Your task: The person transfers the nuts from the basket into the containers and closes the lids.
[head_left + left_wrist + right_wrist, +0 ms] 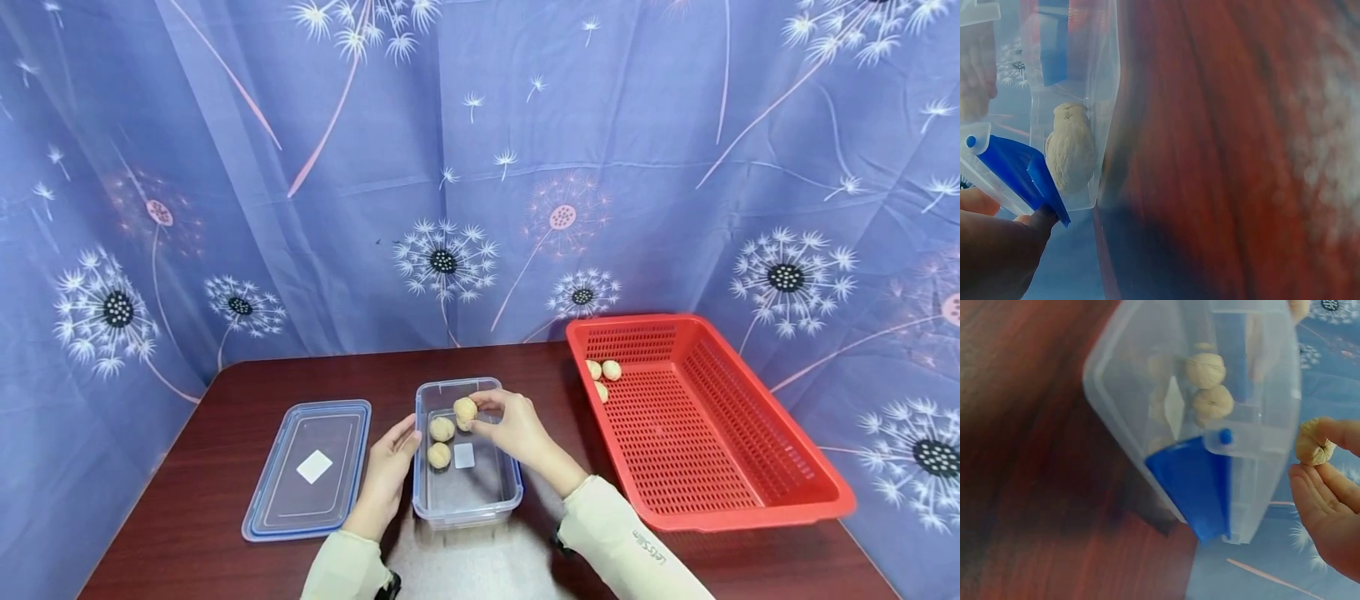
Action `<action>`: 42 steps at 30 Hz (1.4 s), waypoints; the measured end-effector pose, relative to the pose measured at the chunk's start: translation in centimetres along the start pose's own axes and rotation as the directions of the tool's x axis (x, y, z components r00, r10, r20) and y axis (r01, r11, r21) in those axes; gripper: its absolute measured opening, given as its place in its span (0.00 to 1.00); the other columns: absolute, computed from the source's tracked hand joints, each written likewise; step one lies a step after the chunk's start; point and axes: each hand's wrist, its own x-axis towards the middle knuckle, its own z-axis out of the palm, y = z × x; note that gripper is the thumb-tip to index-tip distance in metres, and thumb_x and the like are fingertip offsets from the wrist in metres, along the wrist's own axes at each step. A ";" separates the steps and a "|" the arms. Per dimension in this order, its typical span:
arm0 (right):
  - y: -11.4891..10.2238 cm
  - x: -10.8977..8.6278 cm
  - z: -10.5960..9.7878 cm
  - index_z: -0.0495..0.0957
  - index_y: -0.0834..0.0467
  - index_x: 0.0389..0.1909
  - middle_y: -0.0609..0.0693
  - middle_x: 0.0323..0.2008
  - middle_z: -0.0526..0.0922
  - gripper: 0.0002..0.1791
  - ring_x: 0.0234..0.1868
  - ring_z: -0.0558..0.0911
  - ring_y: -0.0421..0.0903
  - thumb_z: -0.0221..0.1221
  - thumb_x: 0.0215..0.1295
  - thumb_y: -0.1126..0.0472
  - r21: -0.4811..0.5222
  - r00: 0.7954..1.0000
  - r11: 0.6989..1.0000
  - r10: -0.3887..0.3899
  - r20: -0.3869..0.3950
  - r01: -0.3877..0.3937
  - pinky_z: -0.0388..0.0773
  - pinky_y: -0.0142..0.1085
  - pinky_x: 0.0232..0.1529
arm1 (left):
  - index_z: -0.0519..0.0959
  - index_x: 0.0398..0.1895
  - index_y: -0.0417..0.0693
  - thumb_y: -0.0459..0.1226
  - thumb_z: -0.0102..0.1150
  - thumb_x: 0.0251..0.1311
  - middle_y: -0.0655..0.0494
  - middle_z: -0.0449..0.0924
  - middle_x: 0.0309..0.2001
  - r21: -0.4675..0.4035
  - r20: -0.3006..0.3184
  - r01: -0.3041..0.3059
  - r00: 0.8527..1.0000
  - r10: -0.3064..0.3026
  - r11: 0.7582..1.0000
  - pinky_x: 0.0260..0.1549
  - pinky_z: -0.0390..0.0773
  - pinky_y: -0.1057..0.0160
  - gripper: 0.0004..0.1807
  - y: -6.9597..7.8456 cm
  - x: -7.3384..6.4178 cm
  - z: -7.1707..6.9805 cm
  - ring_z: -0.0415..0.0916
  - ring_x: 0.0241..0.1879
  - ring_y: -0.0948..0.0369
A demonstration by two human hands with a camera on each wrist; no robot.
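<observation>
In the head view my right hand (516, 427) pinches a small beige ball (465, 408) between thumb and fingers, above the far part of a clear plastic box (498, 500). Fine lines on the held ball (1314, 442) run together at one point, like wound yarn, in the right wrist view. Two similar balls (440, 442) lie along the box's left side, and another shows partly beneath the held one. My left hand (390, 467) rests its fingers against the box's left wall, by a blue latch flap (1025, 172) seen in the left wrist view.
Left of the box lies its clear lid (307, 475) with blue edging and a white label. A red slotted basket (720, 442) stands at the right, with several beige balls (611, 370) in its far left corner. A blue dandelion-print curtain (480, 167) hangs behind the dark wooden table (202, 467).
</observation>
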 end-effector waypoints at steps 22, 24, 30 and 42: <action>1.4 -0.1 2.5 0.81 0.69 0.42 0.58 0.39 0.84 0.17 0.39 0.85 0.54 0.70 0.48 0.70 -0.114 0.995 0.993 0.027 0.101 -0.015 0.83 0.42 0.43 | 0.61 0.67 0.28 0.31 0.46 0.71 0.29 0.61 0.66 -0.006 -0.006 0.005 1.000 -0.005 1.000 0.68 0.58 0.48 0.24 -0.1 0.0 0.1 0.58 0.68 0.43; 1.4 -0.1 2.7 0.81 0.70 0.41 0.59 0.38 0.83 0.17 0.38 0.85 0.55 0.69 0.48 0.71 -0.110 0.994 0.994 0.022 0.106 -0.010 0.83 0.43 0.43 | 0.60 0.67 0.27 0.30 0.45 0.71 0.28 0.61 0.66 -0.006 -0.003 0.001 1.000 -0.001 1.000 0.68 0.58 0.48 0.24 -0.1 0.0 0.1 0.57 0.68 0.43; 1.2 0.0 3.2 0.81 0.71 0.39 0.59 0.36 0.83 0.15 0.36 0.84 0.54 0.68 0.47 0.72 -0.131 0.992 0.991 0.023 0.121 -0.007 0.83 0.43 0.40 | 0.60 0.67 0.27 0.30 0.45 0.71 0.29 0.61 0.66 0.003 -0.001 -0.008 1.000 0.008 1.000 0.68 0.58 0.48 0.25 -0.1 0.1 -0.1 0.57 0.68 0.43; 1.4 0.0 3.6 0.82 0.68 0.32 0.56 0.30 0.84 0.11 0.31 0.83 0.51 0.68 0.45 0.72 -0.228 0.991 0.973 0.001 0.136 0.030 0.78 0.30 0.32 | 0.62 0.67 0.28 0.31 0.47 0.70 0.29 0.63 0.65 0.001 -0.009 -0.001 1.000 0.001 1.000 0.68 0.59 0.49 0.24 -0.5 0.2 -0.1 0.59 0.67 0.44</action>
